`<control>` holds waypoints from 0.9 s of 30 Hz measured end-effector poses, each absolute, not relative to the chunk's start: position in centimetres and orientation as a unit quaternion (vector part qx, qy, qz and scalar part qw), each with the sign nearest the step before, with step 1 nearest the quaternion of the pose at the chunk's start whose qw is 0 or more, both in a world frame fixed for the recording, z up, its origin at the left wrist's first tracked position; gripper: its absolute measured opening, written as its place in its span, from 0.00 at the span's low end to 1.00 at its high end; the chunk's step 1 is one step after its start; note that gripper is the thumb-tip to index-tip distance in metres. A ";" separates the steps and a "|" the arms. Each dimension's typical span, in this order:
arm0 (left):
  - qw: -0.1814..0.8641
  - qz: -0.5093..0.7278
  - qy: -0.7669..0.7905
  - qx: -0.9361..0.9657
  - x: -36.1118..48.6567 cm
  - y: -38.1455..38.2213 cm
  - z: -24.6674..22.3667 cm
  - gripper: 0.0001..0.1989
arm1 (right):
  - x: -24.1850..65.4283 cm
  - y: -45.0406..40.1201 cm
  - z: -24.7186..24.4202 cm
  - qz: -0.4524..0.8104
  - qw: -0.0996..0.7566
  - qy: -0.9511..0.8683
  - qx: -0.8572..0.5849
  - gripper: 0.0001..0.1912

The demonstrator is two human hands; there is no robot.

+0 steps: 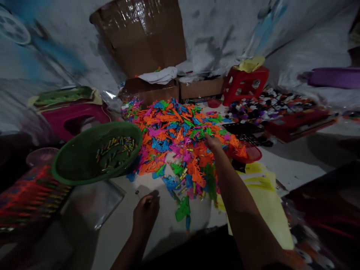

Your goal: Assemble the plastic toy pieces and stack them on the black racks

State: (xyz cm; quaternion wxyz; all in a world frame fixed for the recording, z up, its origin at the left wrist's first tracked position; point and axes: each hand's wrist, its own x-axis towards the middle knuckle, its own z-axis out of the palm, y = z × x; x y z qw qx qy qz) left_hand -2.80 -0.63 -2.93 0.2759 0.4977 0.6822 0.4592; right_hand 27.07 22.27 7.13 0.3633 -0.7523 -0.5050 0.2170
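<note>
A large heap of orange, blue, green and pink plastic pieces [180,127] covers the middle of the white work surface [126,217]. My right hand [213,143] reaches into the heap's right side, its fingertips among the pieces; what it touches there is too small to make out. Low in the view, left of centre, my left hand [146,210] is curled closed above the surface, and its contents are hidden. A green piece [183,209] lies to the right of it. The green basin [97,131], with several small multicoloured sticks [116,150] inside, stands behind and left of my left hand.
Orange pieces fill a red basket [254,153] beside my right forearm, above yellow sheets [266,198]. Cardboard boxes [201,90] and a red stool [246,84] stand behind. A pink stool [73,116] is at the left, with packed orange items [30,198] in front.
</note>
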 end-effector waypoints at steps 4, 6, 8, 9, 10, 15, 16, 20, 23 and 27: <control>0.227 0.447 0.691 0.522 -3.0 -0.6 -3.1 0.12 | 26.2 23.4 7.2 0.358 0.413 -0.460 -0.700 0.16; 0.193 0.417 0.696 0.552 -3.3 -0.4 -3.3 0.11 | 25.9 22.6 7.5 0.407 0.435 -0.444 -0.669 0.15; 0.170 0.378 0.688 0.596 -3.5 -0.1 -3.5 0.10 | 25.9 21.3 8.0 0.444 0.449 -0.436 -0.641 0.16; 0.162 0.362 0.680 0.616 -3.6 0.2 -3.7 0.11 | 26.0 20.4 8.2 0.457 0.461 -0.436 -0.623 0.16; 0.159 0.350 0.673 0.632 -3.7 0.5 -3.8 0.12 | 26.1 19.4 8.4 0.464 0.477 -0.438 -0.605 0.16; 0.277 0.363 0.680 0.574 -3.6 2.4 -2.4 0.16 | 25.7 14.0 8.5 0.390 0.536 -0.463 -0.589 0.14; 0.330 0.378 0.683 0.531 -3.3 2.8 -1.6 0.17 | 25.1 12.8 8.3 0.384 0.532 -0.470 -0.590 0.15; 0.565 0.432 0.604 0.359 -0.7 3.6 3.2 0.21 | 20.6 8.1 7.1 0.372 0.474 -0.561 -0.568 0.13; 0.627 0.453 0.529 0.350 1.5 3.8 5.8 0.22 | 17.1 5.0 6.5 0.269 0.406 -0.682 -0.546 0.06; 0.623 0.444 0.520 0.380 2.3 2.8 6.1 0.21 | 15.5 2.7 5.9 0.286 0.361 -0.762 -0.454 0.02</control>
